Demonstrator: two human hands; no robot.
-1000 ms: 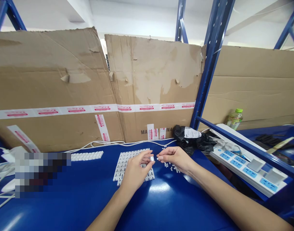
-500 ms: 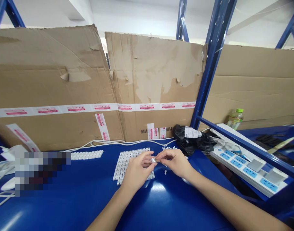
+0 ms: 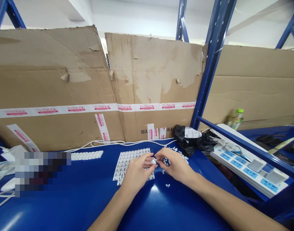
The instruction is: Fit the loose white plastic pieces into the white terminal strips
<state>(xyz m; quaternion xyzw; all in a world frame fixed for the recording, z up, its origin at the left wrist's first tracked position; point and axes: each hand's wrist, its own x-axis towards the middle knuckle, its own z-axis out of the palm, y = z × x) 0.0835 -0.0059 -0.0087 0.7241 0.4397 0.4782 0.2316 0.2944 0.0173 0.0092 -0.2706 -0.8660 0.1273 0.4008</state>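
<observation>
While the left hand (image 3: pixel 139 166) pinches a white piece (image 3: pixel 153 161) between thumb and fingers, the right hand (image 3: pixel 174 163) is in close, its thumb and fingertips drawn narrow at the piece's right side; whether they grip it or some tiny bit, I can't tell. So the piece sits right between the two hands, just above the blue table (image 3: pixel 161 208). Behind the left hand, and partly covered by it, lie tidy rows of white parts (image 3: pixel 127 160). Over by the right hand, it's small white bits (image 3: pixel 176 149), scattered loosely, with one stray bit (image 3: pixel 167 185) nearer the front. Back left, there's a line of white strips (image 3: pixel 87 155); back right, a black bag (image 3: pixel 182 138), then a power strip (image 3: pixel 244 171) and a bottle (image 3: pixel 235 120) beyond, all before tall cardboard (image 3: pixel 154 70).
</observation>
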